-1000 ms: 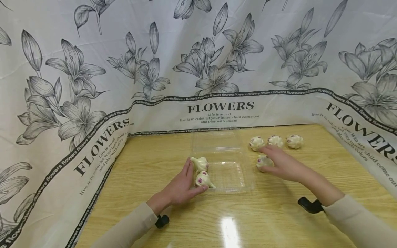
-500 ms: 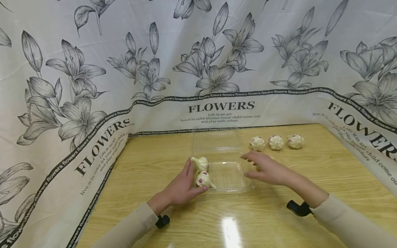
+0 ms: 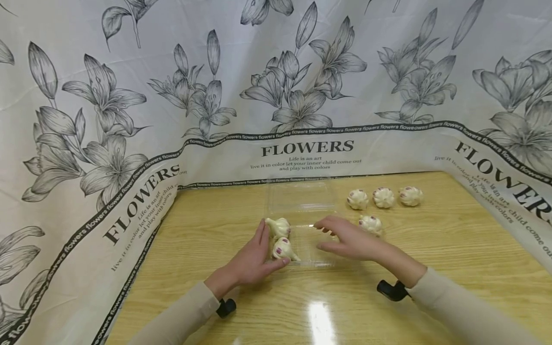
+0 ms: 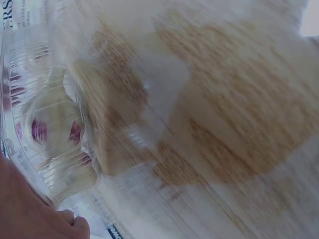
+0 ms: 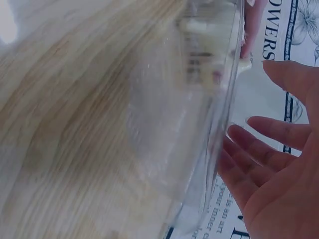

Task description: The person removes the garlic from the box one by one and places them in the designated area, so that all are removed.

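A clear plastic container (image 3: 316, 262) stands on the table with its lid (image 3: 302, 196) folded back, away from me. Two garlic bulbs, a rear one (image 3: 281, 229) and a front one (image 3: 282, 249), lie in its left side. My left hand (image 3: 251, 258) holds the container at its front left corner, thumb along the front, fingers along the left side. The wrist view shows a bulb (image 4: 52, 124) through the clear wall. Over the container's right half is my right hand (image 3: 347, 239), fingers apart and loosely bent, holding nothing; the right wrist view shows its bare palm (image 5: 284, 199).
One garlic bulb (image 3: 371, 224) lies just behind my right hand. Farther back, three more sit in a row: a left bulb (image 3: 358, 199), a middle bulb (image 3: 383, 197) and a right bulb (image 3: 411, 196). A flower-printed cloth (image 3: 310, 163) surrounds the wooden table (image 3: 207, 211).
My right hand has moved left, from around the nearest loose garlic bulb to over the container. That bulb stays on the table. The left hand has kept its place.
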`<action>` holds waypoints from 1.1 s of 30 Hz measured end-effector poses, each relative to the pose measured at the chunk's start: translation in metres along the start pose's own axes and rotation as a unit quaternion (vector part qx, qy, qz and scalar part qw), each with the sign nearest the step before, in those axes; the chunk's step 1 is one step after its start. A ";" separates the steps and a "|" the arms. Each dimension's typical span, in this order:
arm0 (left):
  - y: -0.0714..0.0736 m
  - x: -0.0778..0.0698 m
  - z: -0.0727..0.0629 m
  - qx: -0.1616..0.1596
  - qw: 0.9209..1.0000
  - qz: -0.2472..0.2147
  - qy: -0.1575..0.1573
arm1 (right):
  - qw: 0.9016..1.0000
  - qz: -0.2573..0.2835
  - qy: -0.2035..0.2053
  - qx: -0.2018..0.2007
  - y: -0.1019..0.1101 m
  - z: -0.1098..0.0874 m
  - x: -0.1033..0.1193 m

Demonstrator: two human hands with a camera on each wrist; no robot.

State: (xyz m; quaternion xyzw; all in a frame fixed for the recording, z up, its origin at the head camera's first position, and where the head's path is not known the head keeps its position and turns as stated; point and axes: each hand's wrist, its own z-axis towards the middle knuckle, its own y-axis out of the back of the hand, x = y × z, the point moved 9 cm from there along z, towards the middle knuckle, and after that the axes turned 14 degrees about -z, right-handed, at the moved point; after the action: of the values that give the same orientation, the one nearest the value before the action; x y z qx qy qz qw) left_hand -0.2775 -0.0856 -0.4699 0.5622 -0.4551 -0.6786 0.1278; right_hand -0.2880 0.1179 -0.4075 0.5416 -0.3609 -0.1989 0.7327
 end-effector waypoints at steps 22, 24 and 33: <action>0.004 -0.002 0.000 -0.002 1.000 -0.010 0.002 | 0.994 0.098 0.004 0.041 -0.048 0.036 0.027; 0.004 -0.002 0.000 -0.002 1.000 -0.009 0.001 | 0.993 0.107 0.001 0.040 -0.049 0.039 0.028; 0.002 0.000 0.000 0.000 1.000 -0.007 0.000 | 0.994 0.106 0.002 0.035 -0.052 0.046 0.033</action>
State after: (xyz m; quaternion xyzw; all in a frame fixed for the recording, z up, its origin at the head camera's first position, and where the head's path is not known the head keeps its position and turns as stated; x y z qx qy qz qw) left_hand -0.2785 -0.0864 -0.4678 0.5654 -0.4509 -0.6795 0.1233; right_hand -0.2951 0.0484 -0.4384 0.5261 -0.4211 -0.1066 0.7311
